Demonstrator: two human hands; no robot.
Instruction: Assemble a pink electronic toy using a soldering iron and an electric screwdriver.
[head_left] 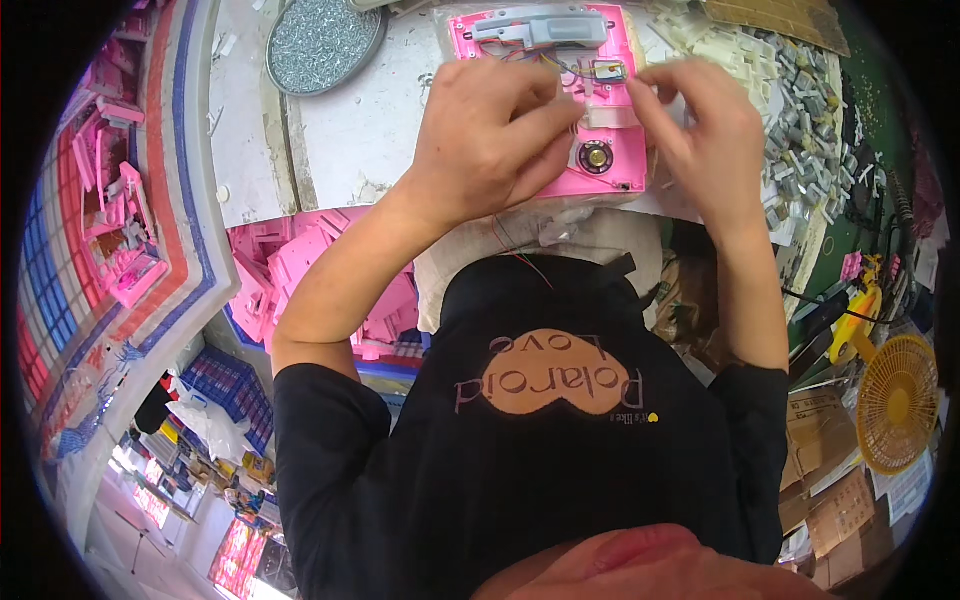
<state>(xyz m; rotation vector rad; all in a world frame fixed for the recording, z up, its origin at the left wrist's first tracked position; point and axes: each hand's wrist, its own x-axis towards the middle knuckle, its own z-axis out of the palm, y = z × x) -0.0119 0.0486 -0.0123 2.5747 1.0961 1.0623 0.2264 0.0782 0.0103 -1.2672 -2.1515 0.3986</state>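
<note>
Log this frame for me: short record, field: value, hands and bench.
workpiece: pink plastic housing
fitted parts: long gray part at the far end; round speaker at the near end
left hand: over the housing's left side; grip unclear
right hand: fingertips at the housing's right edge, beside a small module; grip unclear
bench left: small metal parts, heaped
bench right: scattered gray pieces
floor side, right: yellow fan
</note>
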